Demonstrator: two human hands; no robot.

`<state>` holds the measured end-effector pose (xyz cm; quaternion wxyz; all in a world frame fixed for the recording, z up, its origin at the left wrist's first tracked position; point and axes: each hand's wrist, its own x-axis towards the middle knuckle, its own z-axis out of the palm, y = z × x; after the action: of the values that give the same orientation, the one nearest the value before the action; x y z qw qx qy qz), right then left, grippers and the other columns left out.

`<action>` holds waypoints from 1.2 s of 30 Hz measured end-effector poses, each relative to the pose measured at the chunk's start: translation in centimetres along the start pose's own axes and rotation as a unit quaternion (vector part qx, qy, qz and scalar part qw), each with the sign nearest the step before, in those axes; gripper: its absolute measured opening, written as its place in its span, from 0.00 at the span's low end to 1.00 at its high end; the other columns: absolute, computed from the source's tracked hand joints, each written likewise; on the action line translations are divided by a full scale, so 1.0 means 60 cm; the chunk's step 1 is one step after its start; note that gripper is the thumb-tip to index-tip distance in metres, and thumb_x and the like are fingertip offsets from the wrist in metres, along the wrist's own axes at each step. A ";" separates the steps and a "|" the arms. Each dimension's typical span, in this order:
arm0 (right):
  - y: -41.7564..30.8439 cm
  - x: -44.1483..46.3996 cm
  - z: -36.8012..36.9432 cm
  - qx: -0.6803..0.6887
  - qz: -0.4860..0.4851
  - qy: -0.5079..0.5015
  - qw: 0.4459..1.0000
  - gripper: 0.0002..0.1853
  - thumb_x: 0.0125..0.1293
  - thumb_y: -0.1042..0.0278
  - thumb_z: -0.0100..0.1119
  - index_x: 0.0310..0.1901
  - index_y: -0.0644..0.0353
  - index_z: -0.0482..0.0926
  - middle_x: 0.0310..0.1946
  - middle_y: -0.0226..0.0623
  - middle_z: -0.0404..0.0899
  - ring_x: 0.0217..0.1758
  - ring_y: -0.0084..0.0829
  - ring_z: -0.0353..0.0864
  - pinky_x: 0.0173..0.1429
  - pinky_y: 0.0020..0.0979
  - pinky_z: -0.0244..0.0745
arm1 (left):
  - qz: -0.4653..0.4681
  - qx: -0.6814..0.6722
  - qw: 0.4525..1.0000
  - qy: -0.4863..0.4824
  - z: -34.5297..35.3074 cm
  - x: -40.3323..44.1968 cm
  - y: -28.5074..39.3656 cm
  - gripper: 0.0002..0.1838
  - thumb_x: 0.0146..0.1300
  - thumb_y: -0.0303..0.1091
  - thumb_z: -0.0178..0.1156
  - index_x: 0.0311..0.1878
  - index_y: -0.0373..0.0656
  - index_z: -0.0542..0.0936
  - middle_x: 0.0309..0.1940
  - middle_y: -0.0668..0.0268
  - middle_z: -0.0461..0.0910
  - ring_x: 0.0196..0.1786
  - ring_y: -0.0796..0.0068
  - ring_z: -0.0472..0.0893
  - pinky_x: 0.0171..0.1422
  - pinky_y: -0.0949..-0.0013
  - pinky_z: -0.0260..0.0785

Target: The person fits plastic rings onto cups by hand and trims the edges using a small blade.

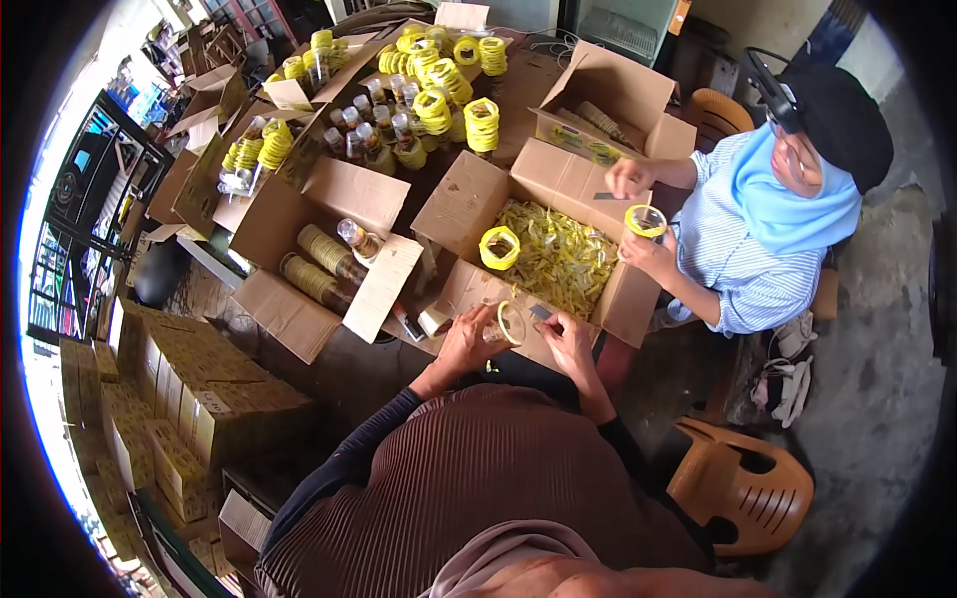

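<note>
My left hand [466, 341] is wrapped round a clear plastic cup [511, 323] with a pale yellow rim, tilted with its mouth to the right. In the fingers of my right hand [569, 345] is a small flat grey blade [540, 313], close to the cup's rim but apart from it. Just beyond my hands, an open cardboard box [469, 204] holds a heap of yellow plastic scraps [563, 249]. A yellow-rimmed container [499, 247] sits at that box's left side, above the scraps.
To my right, a co-worker [768, 239] holds a yellow-rimmed cup [645, 220] and a small blade. An open box [299, 249] on the left contains stacked cups. Yellow ring stacks [481, 125] and filled jars [364, 135] crowd the table's back. An orange chair [768, 498] stands behind right.
</note>
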<state>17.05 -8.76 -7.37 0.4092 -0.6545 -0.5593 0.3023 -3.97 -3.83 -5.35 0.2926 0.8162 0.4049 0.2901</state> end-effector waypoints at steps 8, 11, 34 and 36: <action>-0.026 -0.014 0.017 -0.003 0.024 0.011 1.000 0.11 0.62 0.66 0.65 0.32 0.65 0.77 0.22 0.41 0.79 0.24 0.32 0.78 0.32 0.33 0.71 | -0.233 -0.088 0.959 0.135 -0.150 0.016 -0.129 0.28 0.58 0.41 0.70 0.55 0.35 0.72 0.30 0.61 0.79 0.27 0.78 0.77 0.30 0.71 0.70; -0.036 -0.012 0.038 -0.037 0.010 0.044 0.998 0.10 0.61 0.66 0.66 0.31 0.64 0.77 0.23 0.41 0.77 0.26 0.34 0.78 0.34 0.34 0.72 | -0.171 0.033 0.973 0.149 -0.248 0.016 -0.221 0.36 0.60 0.40 0.63 0.66 0.31 0.61 0.52 0.44 0.71 0.52 0.47 0.74 0.60 0.52 0.68; -0.145 -0.094 0.181 -0.103 0.166 0.153 0.969 0.09 0.61 0.66 0.64 0.34 0.64 0.79 0.30 0.44 0.80 0.33 0.40 0.81 0.39 0.36 0.73 | 0.054 0.501 0.828 -0.247 -0.333 0.184 -0.388 0.06 0.56 0.35 0.60 0.34 0.50 0.85 0.42 0.67 0.80 0.47 0.65 0.81 0.48 0.58 0.75; -0.152 -0.107 0.187 -0.104 0.188 0.172 0.961 0.09 0.61 0.66 0.64 0.34 0.64 0.79 0.30 0.44 0.80 0.33 0.40 0.81 0.39 0.36 0.73 | 0.114 0.546 0.807 -0.193 -0.306 0.175 -0.410 0.06 0.55 0.36 0.61 0.35 0.51 0.85 0.41 0.68 0.80 0.48 0.66 0.79 0.50 0.58 0.72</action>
<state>1.80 -12.48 -5.20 0.3647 -0.8288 -0.3758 0.1971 -23.79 21.69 -8.30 -0.1639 0.9210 0.3354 -0.1111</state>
